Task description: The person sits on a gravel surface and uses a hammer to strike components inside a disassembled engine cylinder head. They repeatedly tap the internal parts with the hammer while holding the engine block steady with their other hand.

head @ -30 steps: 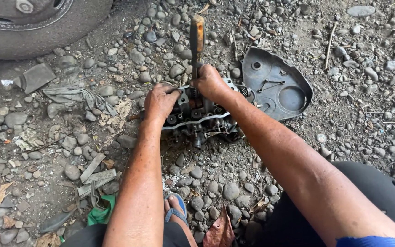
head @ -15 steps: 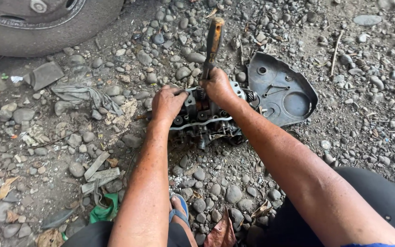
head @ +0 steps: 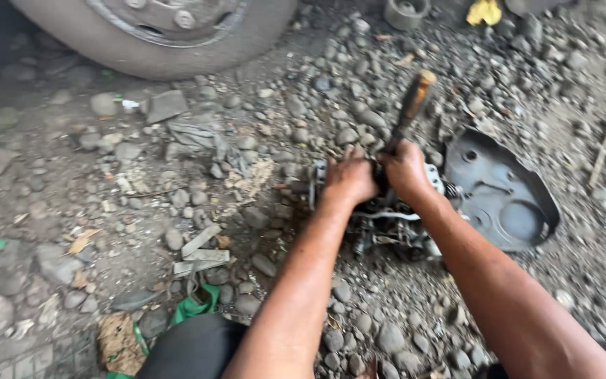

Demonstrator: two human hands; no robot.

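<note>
A greasy metal engine part (head: 387,221) lies on gravel in the middle of the view. My left hand (head: 348,179) presses down on its left end. My right hand (head: 405,168) is closed around the lower shaft of a tool with a brown wooden handle (head: 415,98) that sticks up and leans to the right. The tool's tip is hidden between my hands. The picture is blurred.
A dark grey metal cover (head: 503,193) lies just right of the engine part. A vehicle tyre (head: 156,35) stands at the top left. A grey rag (head: 201,137), flat scraps (head: 201,249) and a green scrap (head: 194,309) lie on the gravel to the left. A grey ring-shaped part (head: 405,10) sits at the top edge.
The tool handle has tilted further to the right. My two hands have drawn closer together on the engine part. The camera has shifted, so the tyre shows more.
</note>
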